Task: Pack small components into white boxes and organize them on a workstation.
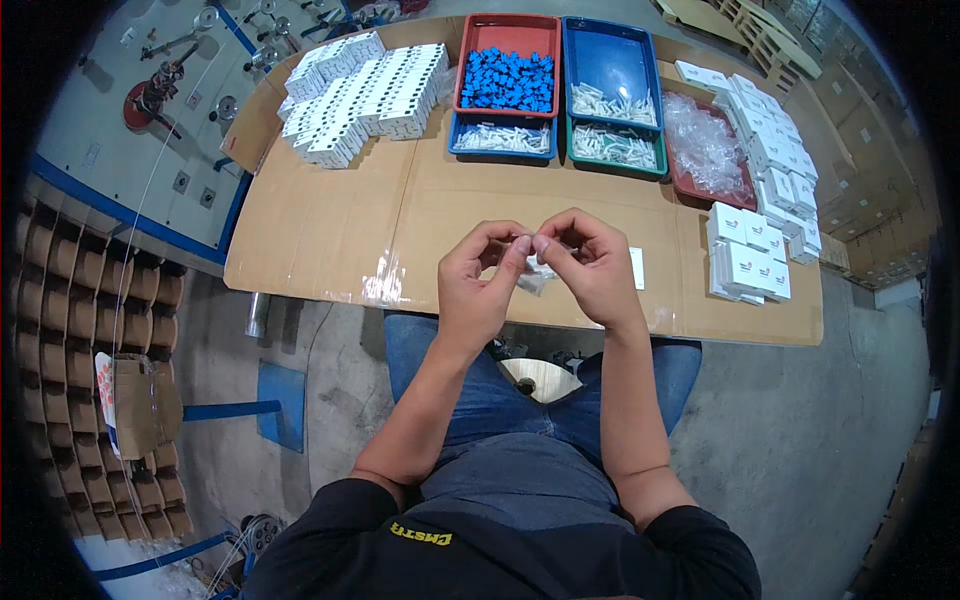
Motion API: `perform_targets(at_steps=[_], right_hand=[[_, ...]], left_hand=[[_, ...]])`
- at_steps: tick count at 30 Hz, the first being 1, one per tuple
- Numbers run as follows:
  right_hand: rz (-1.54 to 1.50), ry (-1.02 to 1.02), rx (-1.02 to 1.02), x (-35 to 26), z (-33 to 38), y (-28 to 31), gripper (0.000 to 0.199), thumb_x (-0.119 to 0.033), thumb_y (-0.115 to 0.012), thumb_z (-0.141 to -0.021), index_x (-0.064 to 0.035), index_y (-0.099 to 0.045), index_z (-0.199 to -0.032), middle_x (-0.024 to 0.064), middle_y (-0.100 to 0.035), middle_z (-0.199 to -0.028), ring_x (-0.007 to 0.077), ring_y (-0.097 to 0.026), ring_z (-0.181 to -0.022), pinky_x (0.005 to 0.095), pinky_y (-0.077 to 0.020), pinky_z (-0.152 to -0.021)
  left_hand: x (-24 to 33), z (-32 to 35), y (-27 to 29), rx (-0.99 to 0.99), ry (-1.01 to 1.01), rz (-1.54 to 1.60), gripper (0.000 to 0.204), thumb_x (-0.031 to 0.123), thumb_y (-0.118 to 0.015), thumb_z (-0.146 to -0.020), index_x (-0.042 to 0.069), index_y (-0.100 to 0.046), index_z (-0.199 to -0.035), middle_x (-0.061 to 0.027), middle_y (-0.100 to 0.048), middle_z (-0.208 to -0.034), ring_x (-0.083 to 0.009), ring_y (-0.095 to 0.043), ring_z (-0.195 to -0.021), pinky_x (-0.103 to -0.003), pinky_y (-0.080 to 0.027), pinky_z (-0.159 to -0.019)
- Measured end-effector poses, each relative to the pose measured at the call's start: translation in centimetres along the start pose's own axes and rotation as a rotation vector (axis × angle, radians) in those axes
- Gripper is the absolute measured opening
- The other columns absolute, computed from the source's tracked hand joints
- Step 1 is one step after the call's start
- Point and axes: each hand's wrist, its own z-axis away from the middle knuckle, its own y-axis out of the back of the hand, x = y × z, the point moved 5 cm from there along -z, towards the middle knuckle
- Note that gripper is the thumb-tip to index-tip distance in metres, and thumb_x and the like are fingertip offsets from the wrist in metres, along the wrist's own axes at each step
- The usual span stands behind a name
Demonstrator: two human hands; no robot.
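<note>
Cardboard covers the worktop before us, its near edge just beyond our lap. Left hand: thumb and fingertips pinched together at the upper edge of a small clear plastic bag. Right hand: likewise pinched, its tips meeting the left's at the bag, which sits between both hands above the near part of the worktop; contents unclear to us. Just right of it, partly hidden, we note a flat white piece. Farther right, small white boxes stand stacked. Beyond, we log a blue tray and a green tray, both with white slender pieces, plus a dark red tray of clear wrapping. Farthest, a red tray holds blue parts.
</note>
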Motion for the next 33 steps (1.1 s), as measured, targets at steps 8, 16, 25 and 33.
perform_targets(at_steps=[8, 16, 25, 33], right_hand=[[-0.255, -0.18, 0.212, 7.1, -1.8, 3.5, 0.022, -0.006, -0.062, -0.102, 0.0022, -0.063, -0.122, 0.0034, -0.068, -0.092, 0.0085, -0.063, -0.073, 0.0238, -0.0548, -0.061], [0.034, -0.362, 0.001, 17.6, 2.0, 3.4, 0.025, -0.008, -0.063, -0.101, -0.0013, -0.07, -0.125, 0.0068, -0.069, -0.103, 0.0133, -0.068, -0.088, 0.0273, -0.0593, -0.074], [0.548, -0.201, 0.025, 16.7, 1.6, 3.7, 0.018, -0.008, -0.072, -0.093, -0.0008, -0.075, -0.109, 0.0118, -0.069, -0.102, 0.0223, -0.07, -0.083, 0.0331, -0.0556, -0.074], [0.658, -0.036, 0.163, 17.4, 0.9, 3.7, 0.015, -0.011, -0.072, -0.091, -0.0042, -0.076, -0.104, 0.0125, -0.067, -0.092, 0.0287, -0.068, -0.081, 0.0371, -0.0551, -0.072]], left_hand=[[-6.6, -2.0, 1.5, -0.07, 0.406, 0.092, 0.044, 0.01, -0.064, -0.103, 0.004, -0.05, -0.145, -0.0115, -0.07, -0.114, -0.0148, -0.069, -0.095, -0.028, -0.058, -0.084], [-17.2, 0.6, 3.8, -0.025, 0.537, 0.002, 0.028, 0.005, -0.068, -0.098, 0.002, -0.066, -0.126, -0.0041, -0.069, -0.101, -0.0113, -0.066, -0.087, -0.024, -0.057, -0.076], [-19.7, 0.6, 3.7, -0.221, 0.491, -0.077, 0.035, 0.006, -0.073, -0.093, 0.001, -0.069, -0.127, -0.0039, -0.071, -0.096, -0.0104, -0.067, -0.081, -0.024, -0.055, -0.073], [-17.3, -1.9, 3.1, -0.221, -0.006, -0.848, 0.021, 0.017, -0.082, -0.084, 0.005, -0.079, -0.101, -0.0082, -0.069, -0.099, -0.0285, -0.063, -0.092, -0.04, -0.051, -0.085]])
